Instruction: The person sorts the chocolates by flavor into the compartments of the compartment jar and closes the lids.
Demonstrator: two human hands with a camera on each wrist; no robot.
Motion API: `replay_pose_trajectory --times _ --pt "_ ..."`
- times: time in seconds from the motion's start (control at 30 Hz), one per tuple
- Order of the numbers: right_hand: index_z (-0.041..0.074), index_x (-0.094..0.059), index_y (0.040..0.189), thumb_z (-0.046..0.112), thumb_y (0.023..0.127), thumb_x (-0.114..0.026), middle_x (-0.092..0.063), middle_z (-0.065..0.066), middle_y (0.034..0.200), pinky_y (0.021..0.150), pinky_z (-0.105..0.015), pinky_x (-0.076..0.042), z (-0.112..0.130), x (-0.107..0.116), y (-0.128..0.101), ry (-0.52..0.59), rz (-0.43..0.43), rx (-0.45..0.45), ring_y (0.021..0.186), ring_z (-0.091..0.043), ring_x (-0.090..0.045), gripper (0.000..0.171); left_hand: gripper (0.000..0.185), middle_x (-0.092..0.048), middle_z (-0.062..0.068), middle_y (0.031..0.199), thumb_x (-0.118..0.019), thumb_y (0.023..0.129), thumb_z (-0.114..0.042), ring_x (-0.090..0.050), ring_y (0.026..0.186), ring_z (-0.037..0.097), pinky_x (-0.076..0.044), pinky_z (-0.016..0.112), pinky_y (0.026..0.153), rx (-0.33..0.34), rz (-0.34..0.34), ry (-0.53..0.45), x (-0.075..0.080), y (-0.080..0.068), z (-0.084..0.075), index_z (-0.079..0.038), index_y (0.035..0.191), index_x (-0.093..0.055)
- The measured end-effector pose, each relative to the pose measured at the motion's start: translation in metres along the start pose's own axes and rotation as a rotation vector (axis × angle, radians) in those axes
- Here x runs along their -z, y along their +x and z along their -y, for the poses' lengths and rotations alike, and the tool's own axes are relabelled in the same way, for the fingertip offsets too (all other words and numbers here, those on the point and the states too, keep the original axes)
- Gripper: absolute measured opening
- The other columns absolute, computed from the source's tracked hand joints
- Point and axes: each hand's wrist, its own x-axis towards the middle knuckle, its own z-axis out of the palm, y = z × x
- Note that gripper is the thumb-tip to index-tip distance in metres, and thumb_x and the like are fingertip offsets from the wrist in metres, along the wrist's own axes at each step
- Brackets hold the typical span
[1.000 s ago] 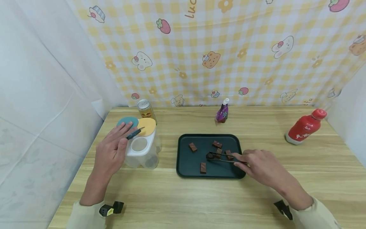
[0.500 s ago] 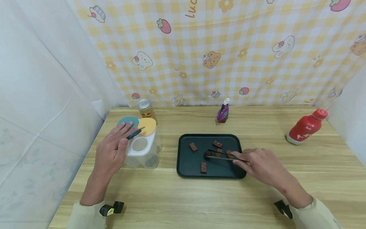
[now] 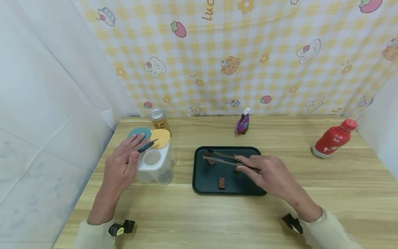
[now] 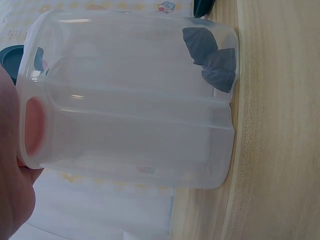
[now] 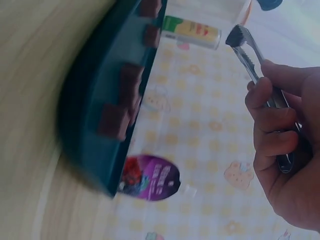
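Note:
My right hand (image 3: 267, 173) grips a pair of metal tongs (image 3: 222, 158), their toothed tips over the left part of a dark green tray (image 3: 199, 185). In the right wrist view, a small dark shape shows at the tongs' tips (image 5: 235, 37). Rectangular chocolate pieces (image 3: 221, 183) lie on the tray, some hidden behind the hand and tongs. My left hand (image 3: 121, 166) rests, fingers extended, on a clear plastic container (image 3: 163, 174). Its lids are teal (image 3: 139, 132) and yellow (image 3: 160, 139); a dark blue lid (image 3: 146, 146) stands raised beside a round opening. Dark pieces (image 4: 217, 67) lie inside at its bottom.
Behind the container stands a drink can (image 3: 160, 121). A purple pouch (image 3: 242, 123) with a white cap is at the back of the wooden table (image 3: 192, 221). To the right is a red bottle (image 3: 334, 138). A patterned curtain (image 3: 199, 62) hangs behind.
My right hand has lifted the tongs and moved them left over the tray. The round dark piece seen at their tips is gone from its spot on the tray. My left hand has stayed put.

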Motion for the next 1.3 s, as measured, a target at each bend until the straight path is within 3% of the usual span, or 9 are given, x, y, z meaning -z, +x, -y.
replay_pose_trajectory --times 0.47,0.7,0.9,1.3 --pt "0.009 -0.074 0.128 0.017 0.095 -0.076 -0.059 0.015 0.073 0.047 -0.018 -0.033 0.036 -0.032 0.044 0.159 -0.045 0.106 0.055 0.004 -0.039 0.034 0.061 -0.065 0.009 0.136 -0.035 0.111 -0.050 -0.057 0.131 0.035 -0.036 0.041 0.117 0.004 0.004 -0.002 -0.001 0.001 -0.001 -0.006 0.125 -0.075" --pt "0.010 -0.072 0.132 0.021 0.096 -0.075 -0.058 0.014 0.072 0.049 -0.018 -0.038 0.051 -0.042 0.065 0.204 -0.024 0.128 0.052 0.007 -0.039 0.037 0.062 -0.064 0.009 0.137 -0.033 0.112 -0.049 -0.057 0.131 0.036 -0.036 0.041 0.117 0.006 0.006 0.004 0.000 -0.001 -0.001 -0.005 0.124 -0.075" --pt "0.010 -0.072 0.131 0.023 0.097 -0.074 -0.067 0.012 0.080 0.048 -0.019 -0.037 0.060 -0.050 0.076 0.204 -0.017 0.125 0.054 0.005 -0.040 0.036 0.061 -0.064 0.009 0.137 -0.033 0.112 -0.048 -0.057 0.131 0.036 -0.036 0.042 0.117 0.000 0.007 0.008 0.000 0.000 0.000 -0.005 0.126 -0.075" --pt "0.012 -0.073 0.131 0.027 0.100 -0.071 -0.058 0.012 0.072 0.049 -0.021 -0.036 0.065 -0.062 0.084 0.167 0.040 0.100 0.055 0.002 -0.039 0.034 0.062 -0.065 0.010 0.136 -0.034 0.112 -0.049 -0.057 0.130 0.037 -0.034 0.038 0.118 0.007 -0.001 -0.008 0.000 0.000 0.000 -0.005 0.125 -0.075"
